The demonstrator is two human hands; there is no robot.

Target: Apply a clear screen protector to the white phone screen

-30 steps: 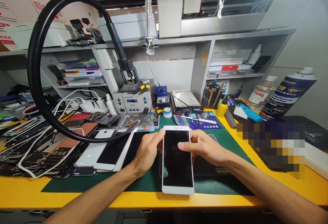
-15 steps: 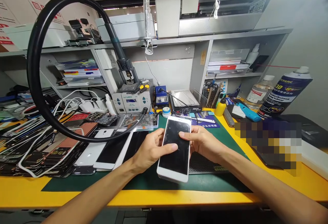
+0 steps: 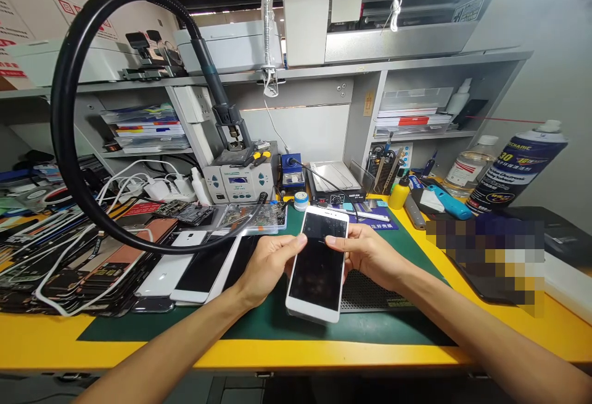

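Note:
A white smartphone [image 3: 319, 280] with a dark screen is held up over the green mat [image 3: 222, 327], its top tilted away from me. My left hand [image 3: 272, 262] grips its left edge, the thumb resting near the upper left of the screen. On the opposite edge my right hand [image 3: 370, 253] holds it too, its thumb lying on the upper right of the glass. The other fingers of both hands are mostly hidden behind the phone. Beneath and to the right of the phone, a black perforated plate [image 3: 370, 296] lies on the mat.
Several phones, among them a white one [image 3: 169, 268], lie left, beside stacked phone parts [image 3: 106, 268]. A black hose [image 3: 60, 114] loops from a hot air station [image 3: 235, 182]. A spray can [image 3: 515, 166] and yellow bottle [image 3: 398, 195] stand right.
My left thumb has drawn back from the middle of the screen to its upper left edge. The phone stays in both hands, and the view has shifted slightly.

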